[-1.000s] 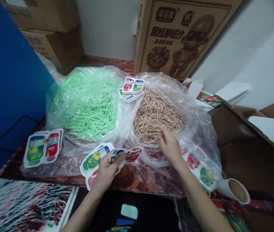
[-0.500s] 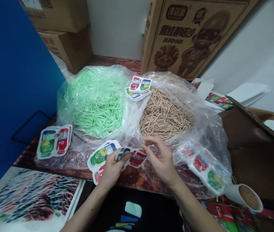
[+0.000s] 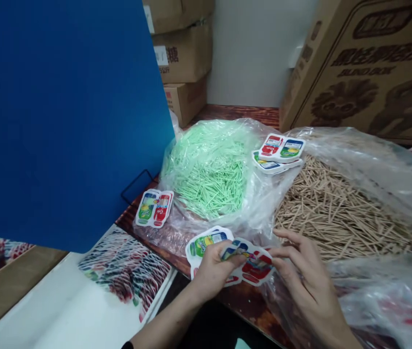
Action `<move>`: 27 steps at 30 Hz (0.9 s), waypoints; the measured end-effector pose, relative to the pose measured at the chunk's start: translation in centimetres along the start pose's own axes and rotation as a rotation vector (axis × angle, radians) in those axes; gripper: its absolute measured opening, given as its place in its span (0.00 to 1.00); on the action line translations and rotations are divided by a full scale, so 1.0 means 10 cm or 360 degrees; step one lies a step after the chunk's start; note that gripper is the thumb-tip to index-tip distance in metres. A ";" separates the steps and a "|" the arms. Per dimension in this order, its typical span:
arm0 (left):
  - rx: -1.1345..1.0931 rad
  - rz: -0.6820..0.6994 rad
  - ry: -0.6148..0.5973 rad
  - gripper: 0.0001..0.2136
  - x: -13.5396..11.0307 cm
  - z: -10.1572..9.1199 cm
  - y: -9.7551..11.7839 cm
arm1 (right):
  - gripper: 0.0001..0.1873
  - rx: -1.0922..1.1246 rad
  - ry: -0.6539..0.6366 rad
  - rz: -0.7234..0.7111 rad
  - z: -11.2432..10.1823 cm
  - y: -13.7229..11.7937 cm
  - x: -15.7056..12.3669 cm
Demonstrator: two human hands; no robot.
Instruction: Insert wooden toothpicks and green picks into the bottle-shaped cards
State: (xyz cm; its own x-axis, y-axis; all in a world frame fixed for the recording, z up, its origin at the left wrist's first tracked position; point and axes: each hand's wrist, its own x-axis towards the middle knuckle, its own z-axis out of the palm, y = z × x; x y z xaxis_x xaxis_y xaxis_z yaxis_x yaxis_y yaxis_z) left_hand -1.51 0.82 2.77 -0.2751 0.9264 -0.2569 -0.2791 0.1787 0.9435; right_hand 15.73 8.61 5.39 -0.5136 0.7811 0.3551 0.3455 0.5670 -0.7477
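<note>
Blue panel (image 3: 67,121) rises past the left edge of the desk, covers most of that side. Desk (image 3: 245,112) is dark red-brown wood, bare strip visible along the far edge. Printed carton (image 3: 358,63) stands on that far edge, right part, "BLIND BOX" on its face. Stacked cartons (image 3: 186,58) at the far left corner.

Clear bag on the right side of the desk lies open, tan sticks (image 3: 337,213) heaped inside. Green sticks (image 3: 213,189) fill a second clear bag, left of it, partly under its plastic.

Right hand (image 3: 309,276): over the near edge of the tan bag, fingers curled, thumb and index tips close together at the right end of the held card. Can't tell if a stick is between them. Left hand (image 3: 213,271): thumb and fingers pinching the held card (image 3: 256,266) by its left end, just above the desk's near edge. Card is tilted, red can print on the right half.

Loose cards (image 3: 204,245) lie under and beside the left hand, near edge. Card stack (image 3: 282,148) sits between the two bags, on the plastic. Card pair (image 3: 155,208) lies near the desk's left corner, also on plastic.
</note>
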 end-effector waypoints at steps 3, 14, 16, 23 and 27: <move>0.0081 0.0054 0.0035 0.08 -0.05 -0.36 0.18 | 0.15 0.0275 0.0004 0.0219 0.00 -0.03 0.00; 0.0358 0.0117 0.1014 0.22 0.41 -2.36 0.47 | 0.12 0.0736 -0.0334 0.0692 0.47 0.06 0.01; 0.0778 0.0166 0.1148 0.19 0.55 -2.47 0.43 | 0.11 0.0648 -0.0388 0.0588 0.58 0.08 0.12; 0.1939 0.0569 0.1624 0.23 0.62 -2.22 0.32 | 0.14 -0.0154 -0.0387 0.0203 1.07 0.24 0.93; 0.1847 0.0786 0.1306 0.15 0.58 -1.81 0.21 | 0.14 -0.0926 -0.0501 0.0067 1.50 0.16 1.37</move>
State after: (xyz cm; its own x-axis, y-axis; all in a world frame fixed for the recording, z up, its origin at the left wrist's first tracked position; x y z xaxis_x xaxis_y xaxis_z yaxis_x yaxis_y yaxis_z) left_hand -20.29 0.55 -0.53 -0.6553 0.6025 0.4555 0.7478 0.4323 0.5039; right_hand -2.59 16.30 0.67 -0.6649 0.7421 0.0848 0.6930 0.6552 -0.3009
